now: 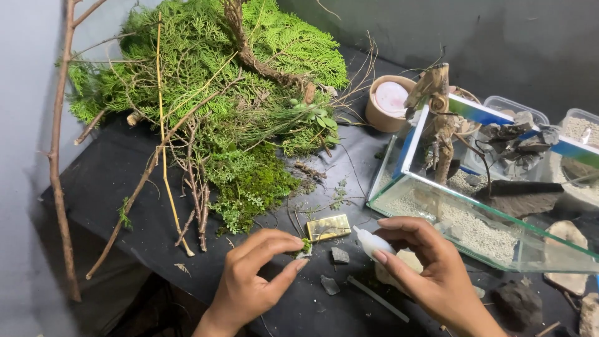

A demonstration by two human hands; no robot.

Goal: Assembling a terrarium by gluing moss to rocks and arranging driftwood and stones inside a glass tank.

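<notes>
My left hand (256, 274) pinches a small tuft of green moss (305, 245) between thumb and fingertips, low over the black table (112, 187). My right hand (430, 268) grips a small white squeeze bottle (371, 240), its nozzle pointing left toward the moss. A flat gold-coloured tin (329, 227) lies just behind the moss. Two small grey stones (340, 255) (330, 285) rest between my hands.
A large heap of green foliage, moss and twigs (218, 93) fills the table's back left. A glass tank (474, 218) with white gravel, driftwood (440, 125) and dark rocks stands at right. Behind it are a beige pot (387, 103) and plastic tubs. Rocks (518, 302) lie at front right.
</notes>
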